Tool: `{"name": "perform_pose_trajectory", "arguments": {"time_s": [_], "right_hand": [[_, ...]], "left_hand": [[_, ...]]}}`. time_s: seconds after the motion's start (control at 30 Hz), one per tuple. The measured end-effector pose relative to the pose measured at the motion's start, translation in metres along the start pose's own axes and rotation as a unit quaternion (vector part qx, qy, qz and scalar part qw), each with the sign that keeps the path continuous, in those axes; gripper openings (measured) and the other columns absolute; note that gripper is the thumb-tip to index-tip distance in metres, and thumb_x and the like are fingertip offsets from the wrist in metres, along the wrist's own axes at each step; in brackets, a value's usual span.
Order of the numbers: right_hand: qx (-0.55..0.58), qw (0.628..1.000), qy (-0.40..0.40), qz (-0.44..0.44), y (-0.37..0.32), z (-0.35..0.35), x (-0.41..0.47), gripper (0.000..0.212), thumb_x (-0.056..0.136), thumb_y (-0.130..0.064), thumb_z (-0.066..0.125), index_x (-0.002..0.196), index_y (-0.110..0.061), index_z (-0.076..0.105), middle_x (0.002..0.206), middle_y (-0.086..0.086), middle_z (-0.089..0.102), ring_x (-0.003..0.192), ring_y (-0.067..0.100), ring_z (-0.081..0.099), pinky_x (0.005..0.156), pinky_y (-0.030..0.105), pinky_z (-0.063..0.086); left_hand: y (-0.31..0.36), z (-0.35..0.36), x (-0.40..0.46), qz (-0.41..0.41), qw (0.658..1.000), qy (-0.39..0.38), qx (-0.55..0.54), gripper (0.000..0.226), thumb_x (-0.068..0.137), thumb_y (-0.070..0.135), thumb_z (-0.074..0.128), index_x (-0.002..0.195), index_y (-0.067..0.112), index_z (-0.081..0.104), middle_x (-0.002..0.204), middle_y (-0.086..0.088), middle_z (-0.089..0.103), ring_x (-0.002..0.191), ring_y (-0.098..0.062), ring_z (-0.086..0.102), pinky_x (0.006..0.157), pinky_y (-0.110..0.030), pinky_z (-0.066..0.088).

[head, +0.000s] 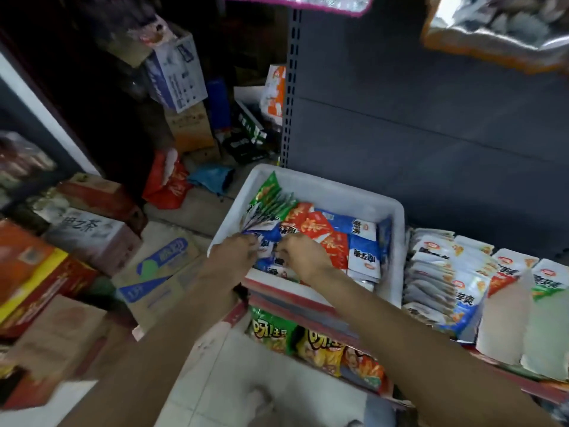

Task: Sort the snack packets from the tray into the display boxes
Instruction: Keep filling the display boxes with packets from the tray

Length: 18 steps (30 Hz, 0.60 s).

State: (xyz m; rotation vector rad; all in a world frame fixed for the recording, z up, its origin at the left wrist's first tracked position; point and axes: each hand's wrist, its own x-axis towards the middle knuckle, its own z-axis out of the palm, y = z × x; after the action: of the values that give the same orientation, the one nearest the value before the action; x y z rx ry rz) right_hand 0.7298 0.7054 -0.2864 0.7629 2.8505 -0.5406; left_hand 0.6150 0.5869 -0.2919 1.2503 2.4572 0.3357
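A white tray (397, 241) stands on the shelf, filled with green packets (271, 198), red packets (320, 229) and blue-and-white packets (363, 254). Both my hands reach into its near left corner. My left hand (234, 251) has its fingers curled down onto blue-and-white packets there. My right hand (303, 254) pinches a packet right beside it. What lies under the fingers is hidden. To the right of the tray, display boxes (443, 282) hold upright rows of white packets, and further boxes (517, 303) follow along the shelf.
The grey shelf back panel (431, 118) rises behind the tray. A lower shelf holds green and yellow snack bags (277, 331). Cardboard cartons (160, 272) crowd the floor to the left. Bags (498, 29) hang overhead at the top right.
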Motion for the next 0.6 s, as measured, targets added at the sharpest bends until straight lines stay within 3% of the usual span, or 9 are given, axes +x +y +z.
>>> {"name": "perform_pose_trajectory", "arguments": {"time_s": [0.1, 0.13, 0.2, 0.27, 0.33, 0.4, 0.47, 0.6], "right_hand": [[0.058, 0.996, 0.062, 0.007, 0.007, -0.017, -0.009, 0.019, 0.087, -0.001, 0.047, 0.075, -0.013, 0.056, 0.085, 0.010, 0.065, 0.077, 0.028, 0.061, 0.066, 0.038, 0.051], [0.087, 0.991, 0.098, 0.012, 0.012, -0.024, -0.013, 0.018, 0.090, -0.005, 0.047, 0.075, -0.012, 0.054, 0.083, 0.010, 0.065, 0.076, 0.028, 0.061, 0.066, 0.038, 0.050], [0.151, 0.976, 0.157, 0.021, 0.023, -0.039, -0.023, 0.017, 0.095, -0.013, 0.050, 0.079, -0.013, 0.056, 0.080, 0.007, 0.066, 0.071, 0.025, 0.062, 0.066, 0.034, 0.047], [0.250, 0.950, 0.184, 0.024, 0.034, -0.056, -0.034, 0.015, 0.095, -0.017, 0.053, 0.082, -0.015, 0.060, 0.071, 0.000, 0.062, 0.059, 0.008, 0.060, 0.061, 0.023, 0.044], [0.333, 0.917, 0.218, 0.020, 0.042, -0.075, -0.045, 0.021, 0.095, -0.015, 0.055, 0.075, -0.020, 0.057, 0.064, -0.008, 0.055, 0.055, -0.002, 0.050, 0.058, 0.017, 0.040], [0.407, 0.880, 0.240, 0.032, 0.050, -0.091, -0.055, 0.026, 0.095, -0.011, 0.053, 0.071, -0.021, 0.056, 0.066, -0.005, 0.053, 0.064, 0.003, 0.049, 0.063, 0.024, 0.043], [0.440, 0.861, 0.254, 0.036, 0.058, -0.106, -0.068, 0.022, 0.095, -0.011, 0.053, 0.074, -0.016, 0.057, 0.070, 0.001, 0.055, 0.068, 0.010, 0.051, 0.061, 0.029, 0.047], [0.480, 0.828, 0.285, 0.047, 0.083, -0.127, -0.101, 0.011, 0.086, -0.004, 0.064, 0.088, -0.014, 0.058, 0.079, -0.002, 0.066, 0.068, 0.002, 0.062, 0.058, 0.019, 0.049]], "left_hand": [[0.003, -0.004, 0.000, -0.007, 0.998, 0.006, -0.061, 0.029, 0.100, 0.031, 0.036, 0.080, 0.020, 0.054, 0.079, -0.003, 0.056, 0.091, -0.032, 0.060, 0.075, -0.036, 0.044], [0.008, -0.008, -0.002, 0.005, 0.995, 0.022, -0.094, 0.030, 0.100, 0.033, 0.036, 0.083, 0.018, 0.057, 0.081, -0.003, 0.057, 0.089, -0.030, 0.061, 0.075, -0.037, 0.046], [0.020, -0.015, -0.007, 0.034, 0.981, 0.052, -0.181, 0.029, 0.098, 0.034, 0.044, 0.110, 0.015, 0.063, 0.105, -0.001, 0.061, 0.098, -0.019, 0.060, 0.085, -0.032, 0.047], [0.040, -0.023, -0.010, 0.086, 0.967, 0.048, -0.234, 0.035, 0.095, 0.031, 0.052, 0.125, 0.013, 0.056, 0.118, 0.003, 0.057, 0.108, -0.011, 0.053, 0.091, -0.020, 0.040], [0.059, -0.029, -0.009, 0.111, 0.957, 0.040, -0.264, 0.035, 0.092, 0.024, 0.059, 0.124, 0.010, 0.056, 0.119, 0.002, 0.059, 0.108, -0.009, 0.052, 0.090, -0.012, 0.037], [0.078, -0.030, -0.003, 0.111, 0.949, 0.046, -0.290, 0.024, 0.090, 0.016, 0.063, 0.111, 0.005, 0.062, 0.107, -0.004, 0.065, 0.097, -0.011, 0.056, 0.079, -0.006, 0.039], [0.096, -0.031, 0.001, 0.114, 0.945, 0.055, -0.302, 0.012, 0.088, 0.011, 0.063, 0.096, 0.002, 0.064, 0.091, -0.008, 0.066, 0.086, -0.018, 0.061, 0.069, -0.012, 0.042], [0.139, -0.029, 0.001, 0.147, 0.931, 0.035, -0.332, 0.007, 0.088, 0.009, 0.062, 0.088, 0.002, 0.061, 0.085, -0.017, 0.066, 0.081, -0.030, 0.064, 0.074, -0.039, 0.053]]}}
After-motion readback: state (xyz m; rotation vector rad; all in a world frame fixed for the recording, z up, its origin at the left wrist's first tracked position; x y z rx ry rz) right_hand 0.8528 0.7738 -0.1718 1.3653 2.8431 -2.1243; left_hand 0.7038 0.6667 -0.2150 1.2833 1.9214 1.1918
